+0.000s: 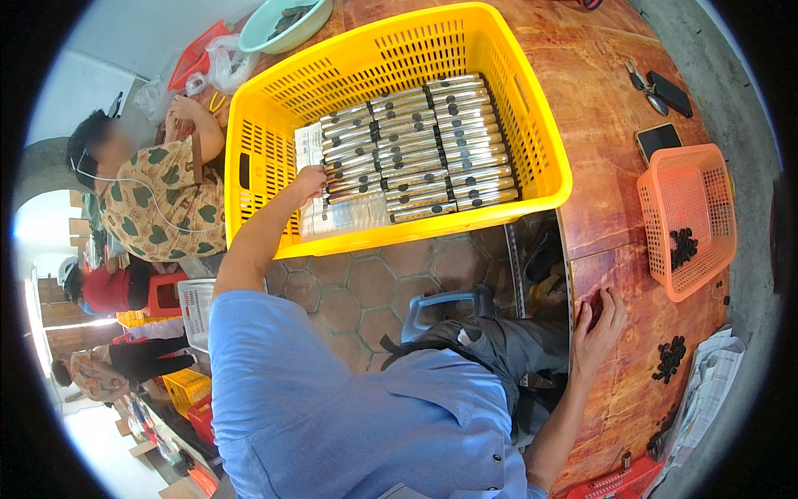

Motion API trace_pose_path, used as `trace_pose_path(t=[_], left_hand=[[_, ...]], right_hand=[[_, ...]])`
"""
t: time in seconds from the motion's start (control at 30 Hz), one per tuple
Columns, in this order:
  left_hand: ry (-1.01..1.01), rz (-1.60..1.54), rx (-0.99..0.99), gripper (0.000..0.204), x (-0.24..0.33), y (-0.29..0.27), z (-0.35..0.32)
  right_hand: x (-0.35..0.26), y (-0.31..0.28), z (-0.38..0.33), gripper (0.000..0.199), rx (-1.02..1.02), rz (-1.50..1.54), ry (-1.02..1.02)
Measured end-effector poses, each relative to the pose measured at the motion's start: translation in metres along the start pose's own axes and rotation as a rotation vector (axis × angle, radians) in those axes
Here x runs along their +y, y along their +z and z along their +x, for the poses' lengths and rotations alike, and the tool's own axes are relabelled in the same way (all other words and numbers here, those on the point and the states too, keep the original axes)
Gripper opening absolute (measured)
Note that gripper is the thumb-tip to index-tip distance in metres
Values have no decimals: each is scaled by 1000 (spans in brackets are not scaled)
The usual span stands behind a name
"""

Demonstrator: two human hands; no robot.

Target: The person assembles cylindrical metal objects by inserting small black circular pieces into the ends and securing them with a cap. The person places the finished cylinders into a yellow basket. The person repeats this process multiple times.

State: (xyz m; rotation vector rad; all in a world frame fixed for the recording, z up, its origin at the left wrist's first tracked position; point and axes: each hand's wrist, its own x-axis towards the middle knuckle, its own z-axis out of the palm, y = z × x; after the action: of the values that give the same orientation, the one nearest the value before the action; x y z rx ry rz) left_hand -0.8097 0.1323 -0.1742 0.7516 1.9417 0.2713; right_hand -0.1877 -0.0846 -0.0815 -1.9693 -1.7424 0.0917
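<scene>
A big yellow slotted crate [532, 108] stands on the wooden table [607, 108]. Rows of shiny metal tubes [424, 141] with dark ends lie in it on printed paper [345, 216]. My left hand [311, 180] reaches into the crate, fingers curled on the left end of a tube in the leftmost row. My right hand [600, 328] lies flat on the table's near edge with its fingers spread, close to a small dark piece.
An orange basket [698, 179] holds small black parts [683, 245], and more black parts [669, 358] lie beside newspaper [706, 382]. A phone [658, 140], pliers [644, 83] and a black case [670, 93] lie at the far right. A green bowl [278, 29] sits behind the crate. Another person [162, 191] sits at the left.
</scene>
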Motion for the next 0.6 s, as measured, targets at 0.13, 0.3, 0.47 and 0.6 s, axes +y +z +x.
trace_pose_path(t=[0.13, 0.3, 0.47, 0.6], left_hand=[[135, -90, 136, 62, 7, 10, -8], [157, -111, -68, 70, 19, 3, -16], [154, -104, 86, 79, -3, 2, 16], [157, -85, 72, 74, 5, -8, 26]], right_hand=[[2, 1, -1, 33, 8, 6, -12], [-1, 0, 0, 33, 8, 6, -9], [-1, 1, -1, 33, 13, 16, -10], [1, 1, -1, 34, 19, 8, -36]])
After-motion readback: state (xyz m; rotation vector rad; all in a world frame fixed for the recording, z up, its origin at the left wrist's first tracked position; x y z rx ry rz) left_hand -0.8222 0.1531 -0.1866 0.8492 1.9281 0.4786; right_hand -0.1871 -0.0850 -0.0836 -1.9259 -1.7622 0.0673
